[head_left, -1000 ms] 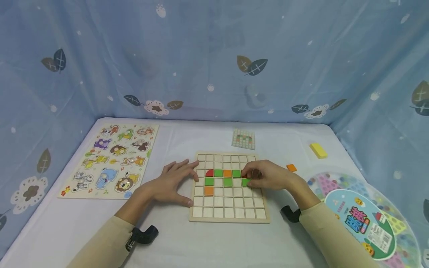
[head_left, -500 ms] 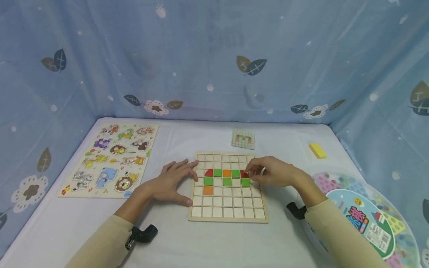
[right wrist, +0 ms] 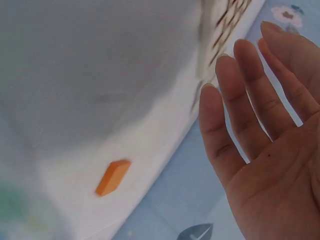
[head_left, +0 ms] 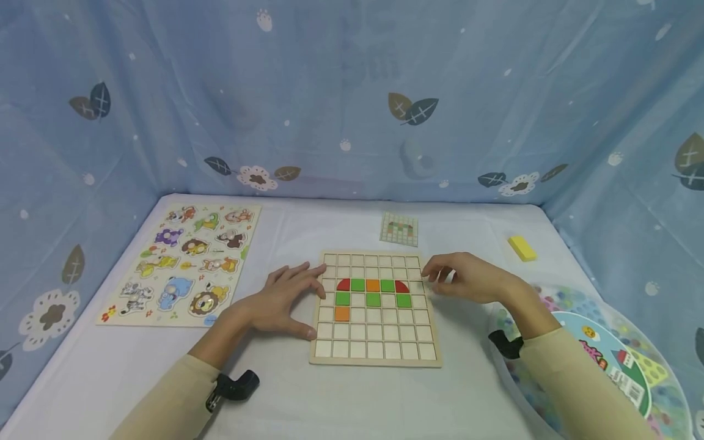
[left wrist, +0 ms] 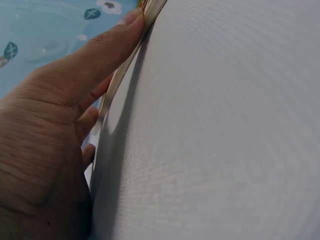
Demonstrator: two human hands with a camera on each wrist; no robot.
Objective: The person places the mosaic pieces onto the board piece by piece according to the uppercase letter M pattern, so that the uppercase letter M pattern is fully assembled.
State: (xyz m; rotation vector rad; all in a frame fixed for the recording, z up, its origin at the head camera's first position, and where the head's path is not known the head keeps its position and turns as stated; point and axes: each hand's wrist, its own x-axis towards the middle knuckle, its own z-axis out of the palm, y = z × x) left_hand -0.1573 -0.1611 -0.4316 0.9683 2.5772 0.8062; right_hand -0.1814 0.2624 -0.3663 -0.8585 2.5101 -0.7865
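A wooden grid board lies on the white table, with red, green and orange tiles in some cells. Quarter-round red tiles end its coloured row at the left and the right, where a red tile sits flat in its cell. My left hand rests along the board's left edge, fingers spread and thumb touching the rim. Just off the board's right edge is my right hand, its fingers loosely bent and holding nothing. A loose orange tile shows in the right wrist view; the hand hides it in the head view.
Behind the board lies a small pattern card. An animal puzzle board is at the left, a yellow block at the back right. My right forearm passes over a round clear package.
My right hand has let go of the red tile at the row's right end and moved right, off the board. The left hand keeps its place.
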